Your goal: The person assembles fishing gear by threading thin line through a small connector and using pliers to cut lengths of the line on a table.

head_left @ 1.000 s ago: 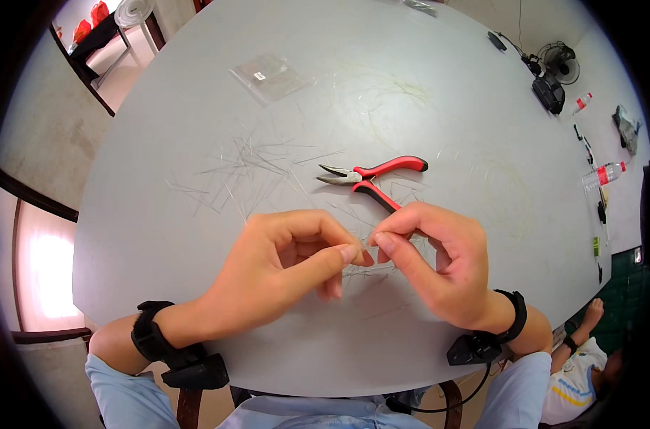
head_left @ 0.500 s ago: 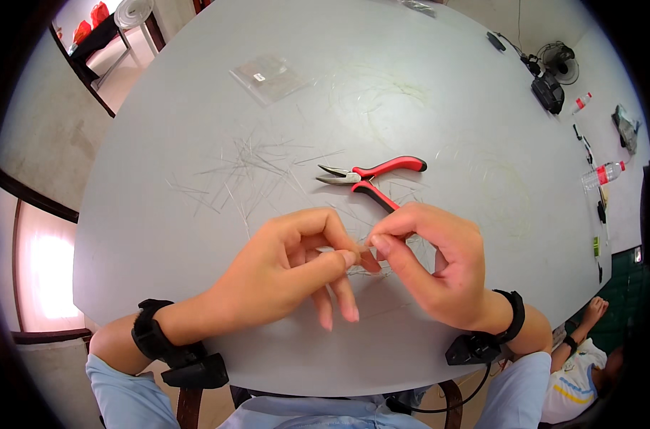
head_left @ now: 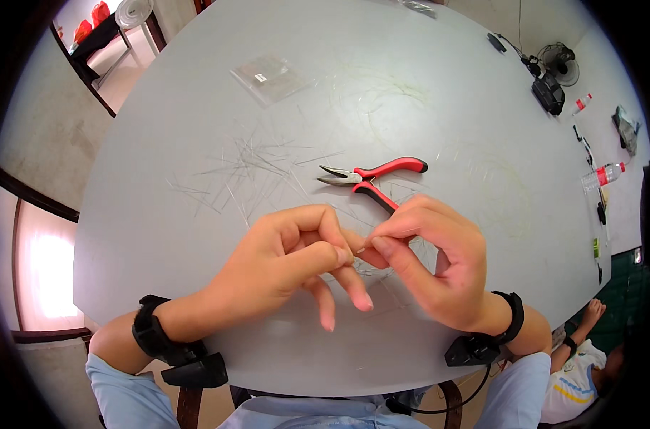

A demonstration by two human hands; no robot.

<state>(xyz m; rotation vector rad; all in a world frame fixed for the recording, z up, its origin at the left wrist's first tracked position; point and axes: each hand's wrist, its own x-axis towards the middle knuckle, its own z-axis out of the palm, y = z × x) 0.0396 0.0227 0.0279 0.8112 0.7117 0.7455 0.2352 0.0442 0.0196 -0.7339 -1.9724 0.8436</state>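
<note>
My left hand [head_left: 289, 254] is closed, thumb and index finger pinched together, with its other fingers hanging loosely below. Its fingertips almost meet those of my right hand [head_left: 436, 261], which also pinches thumb against index finger. A tiny pale bit [head_left: 360, 250] shows between the two pinches; what it is I cannot make out. Just beyond the hands lie pliers [head_left: 343, 176] with red-and-black handles and bent, parted jaws. One handle end passes behind my right hand. Several thin silvery wire pieces [head_left: 250, 161] are scattered left of the pliers, with more partly hidden under my hands.
A clear plastic bag [head_left: 268, 79] lies farther back on the grey table [head_left: 160, 257]. Coils of fine clear line [head_left: 396, 93] rest near it. Toward the right edge are a black case [head_left: 548, 93], a bottle [head_left: 604, 174] and a small fan [head_left: 559, 63]. Another person [head_left: 575, 379] sits lower right.
The lower fingers of my left hand have spread and shifted, one reaching farther right. My right hand keeps its pinch almost in place. The pliers and wire pieces stay put.
</note>
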